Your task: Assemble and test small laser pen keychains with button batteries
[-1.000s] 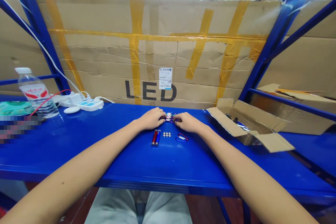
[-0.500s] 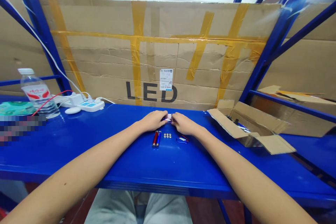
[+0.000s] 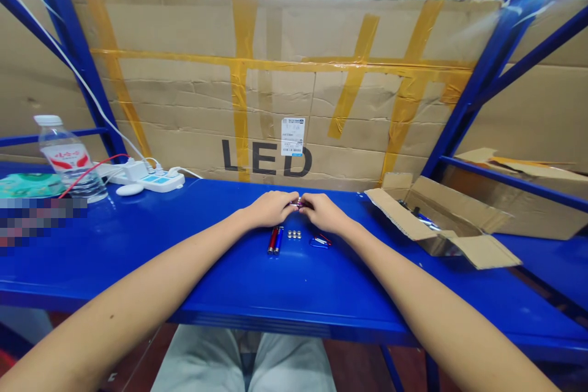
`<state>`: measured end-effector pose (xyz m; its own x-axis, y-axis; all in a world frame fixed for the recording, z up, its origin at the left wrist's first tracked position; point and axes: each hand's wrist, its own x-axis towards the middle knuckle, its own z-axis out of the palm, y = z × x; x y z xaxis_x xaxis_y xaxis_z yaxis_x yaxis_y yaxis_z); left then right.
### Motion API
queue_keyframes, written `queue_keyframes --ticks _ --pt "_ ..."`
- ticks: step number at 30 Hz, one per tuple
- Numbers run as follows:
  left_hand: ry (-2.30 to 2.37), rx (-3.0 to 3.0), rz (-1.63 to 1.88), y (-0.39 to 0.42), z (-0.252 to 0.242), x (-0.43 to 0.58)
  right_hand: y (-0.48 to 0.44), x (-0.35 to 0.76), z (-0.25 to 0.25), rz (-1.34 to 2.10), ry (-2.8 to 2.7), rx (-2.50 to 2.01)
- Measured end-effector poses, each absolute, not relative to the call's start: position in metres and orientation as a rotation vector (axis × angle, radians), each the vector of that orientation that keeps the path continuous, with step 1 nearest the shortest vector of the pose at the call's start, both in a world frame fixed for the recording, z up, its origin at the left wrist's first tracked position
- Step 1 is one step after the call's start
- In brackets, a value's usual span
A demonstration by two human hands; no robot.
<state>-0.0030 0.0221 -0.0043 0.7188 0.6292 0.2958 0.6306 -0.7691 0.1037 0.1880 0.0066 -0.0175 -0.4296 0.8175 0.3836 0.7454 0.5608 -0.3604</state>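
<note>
My left hand (image 3: 272, 208) and my right hand (image 3: 322, 212) meet near the middle of the table, both closed with fingertips pinched. Between them shows a small shiny metal part (image 3: 299, 203), silvery with a purplish tint. The fingers cover most of it, so its kind is hidden. Just below the left hand lie a red metal tube (image 3: 272, 241) and a blue metal tube (image 3: 278, 241), side by side with silver ends. Several small silver button cells (image 3: 294, 234) sit in rows right of the tubes. Below my right hand are red and blue carabiner clips (image 3: 320, 242).
An open cardboard box (image 3: 441, 220) with small metal parts stands at right on the blue table (image 3: 229, 294). At left are a water bottle (image 3: 68, 159), a white power strip (image 3: 160, 180) and cables. A large cardboard sheet (image 3: 193, 98) closes off the back.
The fingertips have come closer together over the shiny metal, hiding more of the silver pieces seen between them before. The tubes, button cells and clips stay in place; the view has shifted slightly.
</note>
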Motion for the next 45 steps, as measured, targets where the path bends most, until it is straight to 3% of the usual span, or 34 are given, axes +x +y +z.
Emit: queue_keyframes --ticks 11,22,34,45 --pt "-1.072 -2.881 -0.309 0.027 -0.003 -0.011 0.005 0.196 -0.013 0.125 -2.352 -1.506" --pt "-0.964 -2.929 -0.135 0.03 -0.001 -0.012 0.006 0.2 -0.013 0.17 -2.382 -1.483" --pt "-1.199 -3.139 -0.53 0.035 -0.005 -0.018 -0.009 0.191 -0.008 0.463 -2.281 -1.162" --pt "-1.204 -3.277 -0.46 0.03 -0.006 -0.007 -0.007 0.196 -0.009 0.426 -2.335 -1.127"
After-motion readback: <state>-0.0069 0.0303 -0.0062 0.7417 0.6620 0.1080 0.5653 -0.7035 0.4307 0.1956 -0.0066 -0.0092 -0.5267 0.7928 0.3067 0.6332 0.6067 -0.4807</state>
